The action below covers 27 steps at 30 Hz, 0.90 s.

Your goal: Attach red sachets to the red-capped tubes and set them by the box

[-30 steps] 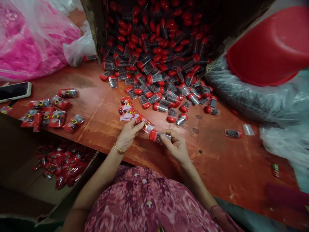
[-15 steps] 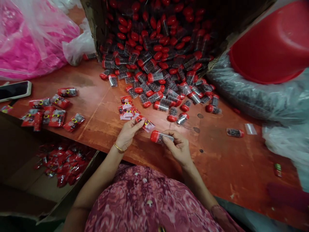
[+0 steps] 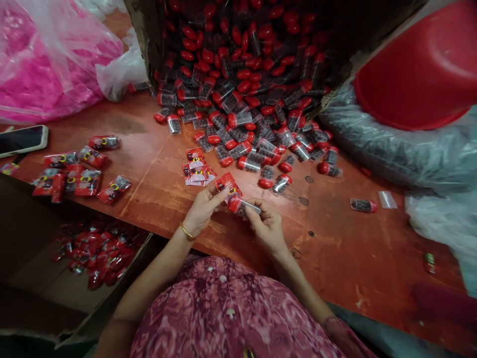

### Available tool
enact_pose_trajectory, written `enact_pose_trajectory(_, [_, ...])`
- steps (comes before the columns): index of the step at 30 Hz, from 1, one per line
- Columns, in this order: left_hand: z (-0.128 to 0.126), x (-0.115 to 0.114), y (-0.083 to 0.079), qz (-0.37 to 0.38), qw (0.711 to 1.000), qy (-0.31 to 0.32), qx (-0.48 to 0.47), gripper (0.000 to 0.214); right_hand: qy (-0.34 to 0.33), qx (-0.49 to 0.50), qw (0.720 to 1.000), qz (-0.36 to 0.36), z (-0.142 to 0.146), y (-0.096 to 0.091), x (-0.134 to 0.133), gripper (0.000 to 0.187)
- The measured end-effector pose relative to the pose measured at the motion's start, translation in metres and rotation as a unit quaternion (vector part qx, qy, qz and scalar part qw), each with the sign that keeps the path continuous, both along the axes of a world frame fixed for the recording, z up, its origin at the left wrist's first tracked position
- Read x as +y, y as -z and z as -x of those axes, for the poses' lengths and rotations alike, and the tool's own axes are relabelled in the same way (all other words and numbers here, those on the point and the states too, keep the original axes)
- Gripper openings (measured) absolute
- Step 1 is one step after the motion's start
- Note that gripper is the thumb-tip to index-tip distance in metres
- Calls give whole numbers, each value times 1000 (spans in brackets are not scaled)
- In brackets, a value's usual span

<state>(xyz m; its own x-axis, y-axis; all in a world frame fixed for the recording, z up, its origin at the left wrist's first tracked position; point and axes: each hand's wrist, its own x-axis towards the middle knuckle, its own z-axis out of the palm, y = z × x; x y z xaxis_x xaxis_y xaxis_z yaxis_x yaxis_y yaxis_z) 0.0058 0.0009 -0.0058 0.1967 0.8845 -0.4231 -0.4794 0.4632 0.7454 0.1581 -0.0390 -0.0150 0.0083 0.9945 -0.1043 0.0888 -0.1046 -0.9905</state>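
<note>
Between the thumb and fingers of my left hand [image 3: 201,210] is a small red printed card [image 3: 228,184]. My right hand [image 3: 268,224] pinches a clear container with a red cap [image 3: 244,205], dark contents showing inside. Its capped end points left and meets the lower part of the card; whether it lies over or against the card I cannot tell. Just beyond my left hand lies a small stack of similar cards [image 3: 197,165]. Farther off, many red-capped containers [image 3: 257,144] spill from a tipped cardboard box [image 3: 143,44].
Wrapped red packs [image 3: 87,182] lie on the table at left, near a phone [image 3: 24,140]. Below them, an open carton [image 3: 40,283] holds more packs. A pink-filled bag [image 3: 55,64] sits back left. At right, a red tub [image 3: 417,69] rests on a plastic bag [image 3: 372,144].
My left hand has raised and turned the card upright. My right hand has moved slightly left, bringing the container's red cap against or over the card.
</note>
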Motion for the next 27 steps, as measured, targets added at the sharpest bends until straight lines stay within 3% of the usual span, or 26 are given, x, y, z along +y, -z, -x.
enact_pose_trajectory(4, [-14,-3,1,-16,996,-83,14,40,14,-6,1000,-16,8,4,1,24])
enact_pose_trajectory(11, [-31,-14,2,-6,990,-138,0,37,104,16,994,-17,23,3,4,27])
enact_pose_trajectory(17, [-30,-12,2,18,992,-125,-6,36,46,14,999,-9,27,5,3,27])
enact_pose_trajectory(22, [-26,-7,4,4,993,-116,-1,34,85,48,995,-15,40,3,10,29])
enact_pose_trajectory(27, [-18,-5,3,-6,992,-127,4,26,1,62,998,7,38,-1,15,29])
